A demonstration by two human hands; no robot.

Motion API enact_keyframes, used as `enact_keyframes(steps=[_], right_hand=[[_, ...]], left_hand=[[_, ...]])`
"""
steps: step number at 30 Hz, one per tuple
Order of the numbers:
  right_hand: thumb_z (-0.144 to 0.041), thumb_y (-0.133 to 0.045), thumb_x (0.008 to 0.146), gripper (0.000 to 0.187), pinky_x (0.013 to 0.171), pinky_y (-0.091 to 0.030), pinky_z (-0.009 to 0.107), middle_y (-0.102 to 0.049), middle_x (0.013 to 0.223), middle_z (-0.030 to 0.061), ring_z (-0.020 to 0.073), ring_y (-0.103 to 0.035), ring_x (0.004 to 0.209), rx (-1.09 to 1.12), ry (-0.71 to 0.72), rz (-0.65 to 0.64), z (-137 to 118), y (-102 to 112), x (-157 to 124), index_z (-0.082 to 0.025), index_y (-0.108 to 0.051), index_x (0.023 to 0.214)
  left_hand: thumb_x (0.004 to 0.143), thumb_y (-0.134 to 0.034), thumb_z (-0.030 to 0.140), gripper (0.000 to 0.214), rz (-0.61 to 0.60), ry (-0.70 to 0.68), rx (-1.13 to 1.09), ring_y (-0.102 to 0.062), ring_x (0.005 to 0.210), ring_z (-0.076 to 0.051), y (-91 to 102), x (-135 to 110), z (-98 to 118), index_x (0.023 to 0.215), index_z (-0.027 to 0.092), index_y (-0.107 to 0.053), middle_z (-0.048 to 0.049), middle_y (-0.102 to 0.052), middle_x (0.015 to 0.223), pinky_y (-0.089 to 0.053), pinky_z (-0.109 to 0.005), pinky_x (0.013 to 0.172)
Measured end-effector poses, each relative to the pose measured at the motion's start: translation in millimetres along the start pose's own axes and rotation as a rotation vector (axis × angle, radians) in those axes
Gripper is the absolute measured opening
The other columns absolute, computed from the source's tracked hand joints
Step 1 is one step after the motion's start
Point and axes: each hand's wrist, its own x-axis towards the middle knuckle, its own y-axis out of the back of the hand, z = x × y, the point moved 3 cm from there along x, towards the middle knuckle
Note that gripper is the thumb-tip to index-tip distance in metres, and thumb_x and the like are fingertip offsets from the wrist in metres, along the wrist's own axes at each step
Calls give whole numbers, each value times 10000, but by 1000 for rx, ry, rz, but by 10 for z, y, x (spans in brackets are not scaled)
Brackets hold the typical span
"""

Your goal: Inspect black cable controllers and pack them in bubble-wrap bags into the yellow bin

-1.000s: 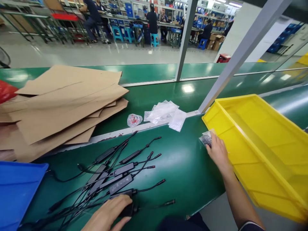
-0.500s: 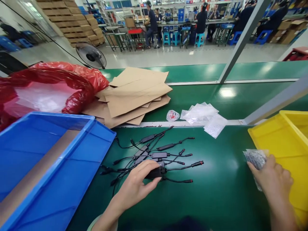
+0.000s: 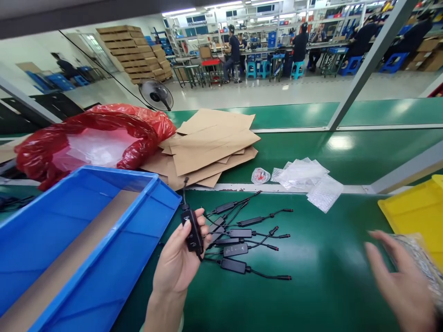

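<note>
Raised above the green table [image 3: 321,295], my left hand [image 3: 180,258] is closed round a black cable with an inline control box [image 3: 191,230], its face turned up and a plug end pointing away. Several similar cables with black boxes [image 3: 233,265] lie loosely side by side just right of that hand. My right hand [image 3: 398,276], a little blurred, has its fingers apart and holds nothing. Right beside it, at the yellow bin [image 3: 398,207], is a bundle in clear plastic wrap [image 3: 420,258].
A blue bin [image 3: 86,258] with a cardboard strip inside stands at left. Behind it sits a red plastic bag [image 3: 138,133] with clear sheets. Flat cardboard [image 3: 214,147], a small clear bag with red bits [image 3: 260,175] and bubble-wrap pouches [image 3: 301,175] lie further back. A metal post [image 3: 367,69] rises behind.
My left hand has lifted one cable box off the group and moved left with it. My right hand has let go of the plastic-wrapped bundle and opened. The view has tilted up.
</note>
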Motion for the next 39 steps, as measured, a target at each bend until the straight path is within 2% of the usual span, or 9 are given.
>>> enact_keyframes(steps=[5, 10, 14, 19, 25, 28, 32, 35, 39], right_hand=[[-401, -452, 939, 365, 1019, -416, 414, -546, 1302, 83, 254, -498, 1204, 481, 243, -824, -1239, -586, -559, -244, -560, 1249], [-271, -471, 944, 410, 1063, -362, 366, -525, 1317, 82, 201, -457, 1237, 865, 508, -1150, -1896, -715, -904, -214, -461, 1350], [-246, -459, 955, 215, 908, -457, 297, -649, 1005, 41, 166, -589, 972, 888, 397, -1039, -1873, -700, -799, -212, -613, 1101], [-369, -507, 939, 259, 947, -426, 329, -612, 1113, 61, 199, -549, 1063, 923, 203, -797, -1775, -641, -426, -207, -617, 1109], [-451, -617, 858, 291, 777, -518, 312, -654, 1038, 79, 213, -625, 950, 1069, 145, -976, -1861, -627, -359, -178, -683, 937], [-419, -662, 831, 259, 568, -505, 242, -643, 981, 75, 129, -619, 643, 1128, 137, -1107, -1840, -632, -442, -161, -670, 820], [-334, -673, 834, 179, 490, -462, 212, -626, 1001, 62, 46, -511, 461, 1189, 43, -1079, -1788, -627, -510, -158, -644, 825], [-342, -655, 839, 184, 476, -461, 214, -634, 1003, 66, 69, -541, 489, 1219, -1, -976, -1783, -620, -500, -158, -646, 823], [-357, -639, 830, 194, 748, -514, 288, -670, 924, 71, 196, -617, 871, 1280, -101, -524, -1658, -564, -291, -172, -680, 869]], left_hand=[[793, -668, 223, 233, -137, 84, -9, -622, 683, -130, -299, -206, -188, 1007, 133, -683, -52, -644, 840, -572, -236, 610], [819, -654, 281, 224, -268, 92, 24, -635, 693, -131, -455, -379, -219, 1011, 169, -678, -44, -653, 831, -564, -241, 662], [848, -622, 303, 221, -323, 30, 174, -641, 729, -142, -374, -403, -246, 1029, 180, -655, -53, -658, 854, -542, -240, 693], [879, -572, 336, 239, -582, 188, 388, -620, 661, -140, -303, -528, -513, 1028, 158, -627, -69, -656, 802, -504, -249, 659], [914, -500, 368, 288, -715, 285, 606, -597, 671, -145, -310, -621, -710, 1076, 158, -613, -99, -660, 877, -485, -254, 650], [915, -497, 361, 312, -733, 252, 682, -605, 704, -160, -333, -611, -689, 1142, 171, -593, -99, -658, 885, -487, -261, 673], [922, -475, 371, 306, -730, 211, 734, -609, 705, -172, -368, -616, -667, 1104, 166, -613, -104, -658, 877, -489, -268, 667], [925, -460, 385, 321, -725, 199, 794, -610, 721, -175, -380, -644, -693, 1126, 177, -600, -102, -666, 898, -488, -269, 674], [916, -468, 418, 310, -750, 223, 874, -610, 714, -166, -369, -716, -770, 977, 171, -645, -95, -674, 882, -476, -258, 681]])
